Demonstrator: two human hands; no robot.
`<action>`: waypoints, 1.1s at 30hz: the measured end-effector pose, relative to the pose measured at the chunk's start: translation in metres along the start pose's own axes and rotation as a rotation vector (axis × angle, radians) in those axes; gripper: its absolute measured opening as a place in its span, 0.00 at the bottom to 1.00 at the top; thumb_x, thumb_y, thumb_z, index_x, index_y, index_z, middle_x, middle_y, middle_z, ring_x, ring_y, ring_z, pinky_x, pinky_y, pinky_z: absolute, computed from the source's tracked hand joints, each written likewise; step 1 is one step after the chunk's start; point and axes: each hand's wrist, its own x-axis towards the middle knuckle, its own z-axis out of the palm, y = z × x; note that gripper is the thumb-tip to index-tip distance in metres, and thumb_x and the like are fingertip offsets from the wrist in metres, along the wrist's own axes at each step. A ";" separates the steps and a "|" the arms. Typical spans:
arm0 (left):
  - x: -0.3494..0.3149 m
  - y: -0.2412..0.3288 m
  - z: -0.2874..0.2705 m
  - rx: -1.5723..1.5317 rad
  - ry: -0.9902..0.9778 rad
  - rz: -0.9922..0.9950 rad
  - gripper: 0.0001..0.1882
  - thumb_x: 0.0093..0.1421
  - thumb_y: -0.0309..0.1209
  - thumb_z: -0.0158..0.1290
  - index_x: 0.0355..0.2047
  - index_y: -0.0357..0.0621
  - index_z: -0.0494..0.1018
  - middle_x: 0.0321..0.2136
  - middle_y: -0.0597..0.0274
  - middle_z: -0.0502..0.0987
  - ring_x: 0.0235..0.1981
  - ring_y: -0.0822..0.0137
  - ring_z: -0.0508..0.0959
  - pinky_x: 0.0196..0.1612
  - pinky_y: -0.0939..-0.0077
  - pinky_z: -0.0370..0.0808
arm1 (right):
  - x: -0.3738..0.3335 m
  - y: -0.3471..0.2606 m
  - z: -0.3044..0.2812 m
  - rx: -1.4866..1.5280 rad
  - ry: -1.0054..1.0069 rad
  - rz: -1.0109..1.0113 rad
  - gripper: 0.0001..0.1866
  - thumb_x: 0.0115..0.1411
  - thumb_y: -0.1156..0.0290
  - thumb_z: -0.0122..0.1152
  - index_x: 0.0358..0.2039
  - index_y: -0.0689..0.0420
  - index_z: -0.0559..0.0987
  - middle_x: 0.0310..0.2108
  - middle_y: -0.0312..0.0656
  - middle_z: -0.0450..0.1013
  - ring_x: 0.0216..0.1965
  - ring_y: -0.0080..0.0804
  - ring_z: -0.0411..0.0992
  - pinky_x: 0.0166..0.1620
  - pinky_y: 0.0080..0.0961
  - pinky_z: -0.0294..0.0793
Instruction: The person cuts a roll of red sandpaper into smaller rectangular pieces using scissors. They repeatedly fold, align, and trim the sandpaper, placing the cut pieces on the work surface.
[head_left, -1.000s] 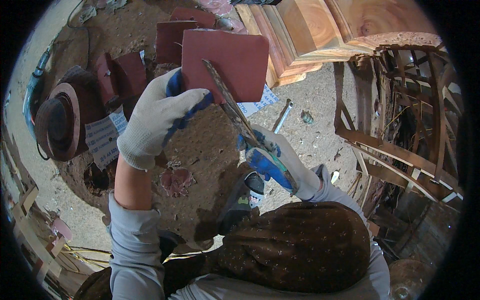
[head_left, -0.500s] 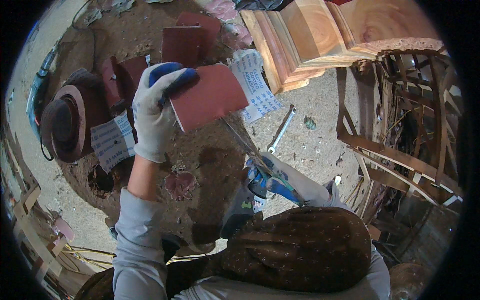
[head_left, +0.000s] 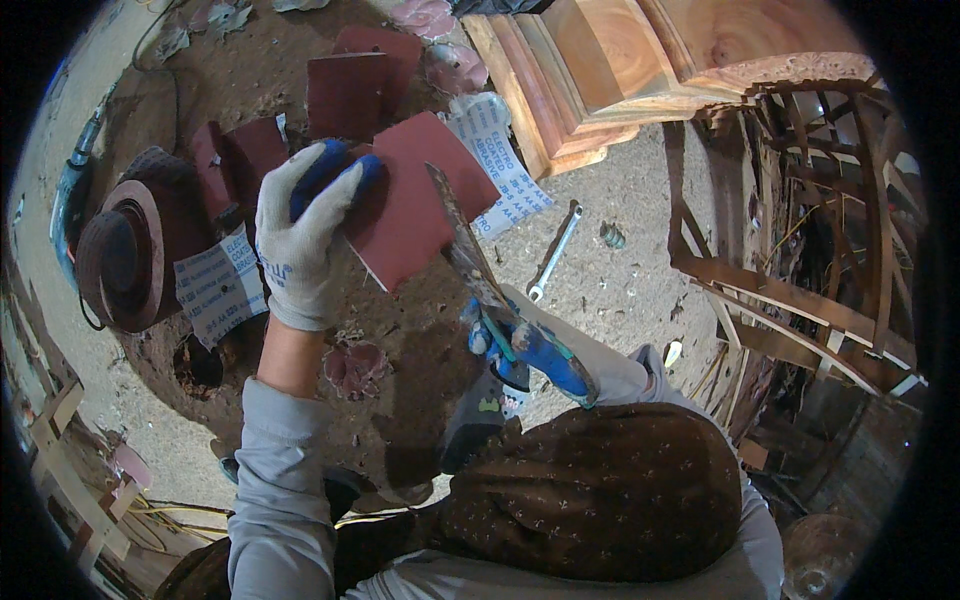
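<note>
My left hand (head_left: pixel 305 235), in a white glove with blue fingertips, pinches a reddish-brown sheet of sandpaper (head_left: pixel 415 205) by its left side, thumb on top. In my gloved right hand (head_left: pixel 540 362) is a pair of worn, rusty scissors (head_left: pixel 468 245) with green on the handles. One blade lies over the sheet's right part; the other is mostly hidden, apparently beneath it. Beyond the sheet lies a piece of sandpaper, printed backing up (head_left: pixel 500 180). More cut pieces (head_left: pixel 345 95) rest farther off. A roll of sandpaper (head_left: pixel 128 255) stands left of my left hand.
A wrench (head_left: pixel 556 250) lies on the concrete to the right. Stepped wooden blocks (head_left: pixel 620 60) stand at the far right, with a wooden frame (head_left: pixel 790 300) nearer. A teal corded power tool (head_left: pixel 70 200) lies at the far left.
The scissors have swung up and left, one blade now over the sheet instead of at its lower edge. The sheet has tilted in my left hand, its right side lower.
</note>
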 end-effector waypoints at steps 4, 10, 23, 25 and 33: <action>0.001 -0.004 0.007 -0.023 0.067 0.028 0.23 0.51 0.18 0.60 0.48 0.50 0.80 0.49 0.54 0.76 0.49 0.57 0.78 0.52 0.67 0.77 | 0.000 -0.014 0.005 -0.190 0.024 -0.173 0.21 0.71 0.59 0.54 0.57 0.59 0.69 0.45 0.36 0.71 0.43 0.18 0.69 0.45 0.17 0.70; -0.017 0.004 0.026 -0.728 -0.158 -0.440 0.36 0.61 0.23 0.57 0.68 0.39 0.58 0.60 0.54 0.69 0.60 0.59 0.71 0.63 0.66 0.67 | 0.013 -0.017 0.008 -0.162 0.251 -0.078 0.23 0.66 0.73 0.59 0.60 0.58 0.66 0.43 0.33 0.68 0.36 0.17 0.68 0.40 0.14 0.70; -0.013 0.044 0.014 -1.158 -0.580 -1.074 0.23 0.64 0.37 0.58 0.54 0.37 0.71 0.45 0.57 0.78 0.40 0.68 0.78 0.43 0.72 0.76 | 0.033 -0.003 0.004 -0.450 0.494 -0.293 0.24 0.64 0.67 0.66 0.56 0.61 0.67 0.44 0.48 0.75 0.42 0.31 0.72 0.49 0.32 0.72; -0.010 0.049 0.022 -1.108 -0.394 -1.164 0.17 0.65 0.37 0.57 0.46 0.37 0.75 0.36 0.62 0.78 0.28 0.72 0.77 0.32 0.75 0.74 | 0.032 -0.001 0.007 -0.334 0.454 -0.279 0.24 0.65 0.70 0.64 0.58 0.61 0.67 0.46 0.47 0.74 0.44 0.29 0.71 0.51 0.30 0.72; -0.005 0.050 0.022 -1.084 -0.340 -1.099 0.10 0.65 0.35 0.57 0.40 0.41 0.76 0.27 0.71 0.74 0.24 0.79 0.70 0.27 0.81 0.67 | 0.025 -0.013 0.013 -0.277 0.324 -0.239 0.24 0.66 0.76 0.60 0.61 0.61 0.65 0.51 0.41 0.69 0.50 0.25 0.68 0.55 0.23 0.70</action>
